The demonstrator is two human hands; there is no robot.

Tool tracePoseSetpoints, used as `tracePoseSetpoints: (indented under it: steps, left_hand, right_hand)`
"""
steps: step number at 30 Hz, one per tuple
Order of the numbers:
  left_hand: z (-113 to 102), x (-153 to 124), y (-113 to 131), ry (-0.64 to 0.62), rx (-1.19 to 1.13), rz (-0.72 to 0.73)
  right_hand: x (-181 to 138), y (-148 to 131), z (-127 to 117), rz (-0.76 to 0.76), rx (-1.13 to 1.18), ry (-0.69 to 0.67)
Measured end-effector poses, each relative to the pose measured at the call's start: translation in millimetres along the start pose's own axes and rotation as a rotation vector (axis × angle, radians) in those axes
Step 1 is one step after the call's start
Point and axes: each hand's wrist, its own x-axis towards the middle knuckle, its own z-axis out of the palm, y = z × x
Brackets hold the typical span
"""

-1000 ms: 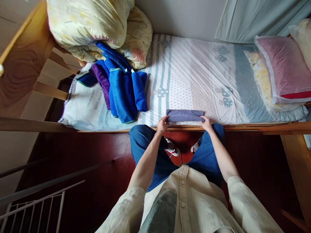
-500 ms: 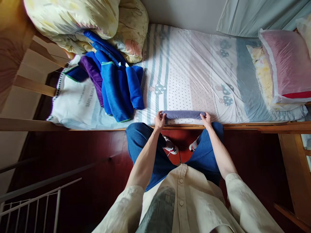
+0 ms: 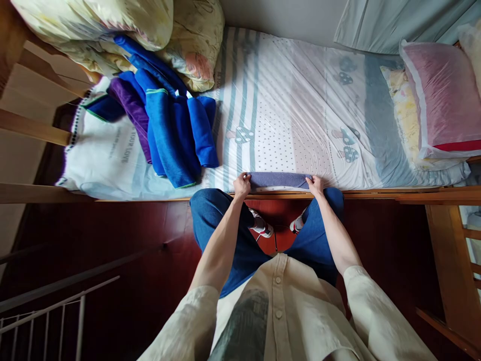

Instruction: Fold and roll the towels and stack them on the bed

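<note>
A folded grey-purple towel (image 3: pixel 278 179) lies at the near edge of the bed (image 3: pixel 293 115). My left hand (image 3: pixel 241 184) is closed on its left end. At the towel's right end my right hand (image 3: pixel 314 184) grips it with the fingers curled over the cloth. A heap of blue and purple towels (image 3: pixel 165 125) lies on the sheet to the left, about a forearm's length from my left hand.
Yellowish duvets (image 3: pixel 150 30) are piled at the bed's left end, and a pink pillow (image 3: pixel 439 95) rests at the right. A wooden bed rail (image 3: pixel 376 195) runs along the front. A metal rack (image 3: pixel 56 321) stands at the lower left on the dark red floor.
Both hands have stayed on the towel's ends while the towel has been drawn a little closer to the bed's edge. The camera has tilted, shifting the bed upward and left.
</note>
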Motion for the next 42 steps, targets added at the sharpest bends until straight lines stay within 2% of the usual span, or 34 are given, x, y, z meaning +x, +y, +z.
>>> tracePoseSetpoints:
  steps: [17,19,23,25,27,30,32,34,38,42]
  left_hand:
    - [-0.1,-0.5,14.4,-0.005,0.014,-0.056]
    - [-1.4,-6.5,16.2,0.057,0.015,-0.018]
    - [-5.9,-34.5,16.8,0.347,-0.004,0.017]
    - [-3.4,-53.1,16.8,0.337,-0.101,-0.010]
    - [5.1,-69.4,17.8,0.160,-0.286,-0.086]
    - [24.1,-80.8,21.6,-0.141,-0.685,-0.337]
    - [34.2,-77.7,24.6,-0.206,-0.905,-0.486]
    - [39.4,-69.0,26.9,-0.184,-1.015,-0.550]
    - [42.5,-52.5,29.9,-0.038,-1.154,-0.597]
    - [48.8,-47.8,33.1,0.074,-1.201,-0.597]
  right_hand:
    - [-6.2,-5.5,-1.3,0.021,-0.082,0.037]
    - [-9.1,-8.6,-3.0,0.019,-0.105,0.054]
    - [-19.2,-15.8,-6.3,-0.123,-0.149,0.168]
    - [-25.0,-19.4,-7.4,-0.238,-0.195,0.169]
    - [-29.9,-22.9,-8.4,-0.335,-0.244,0.102]
    - [-32.9,-28.0,-11.3,-0.393,-0.305,-0.007]
    - [-31.0,-32.6,-14.9,-0.390,-0.347,-0.053]
    - [-25.8,-40.3,-19.2,-0.383,-0.396,-0.112]
    - [-8.8,-71.8,-20.7,-0.439,-0.432,-0.204]
    - [9.9,-123.2,1.4,-0.559,-0.369,-0.260]
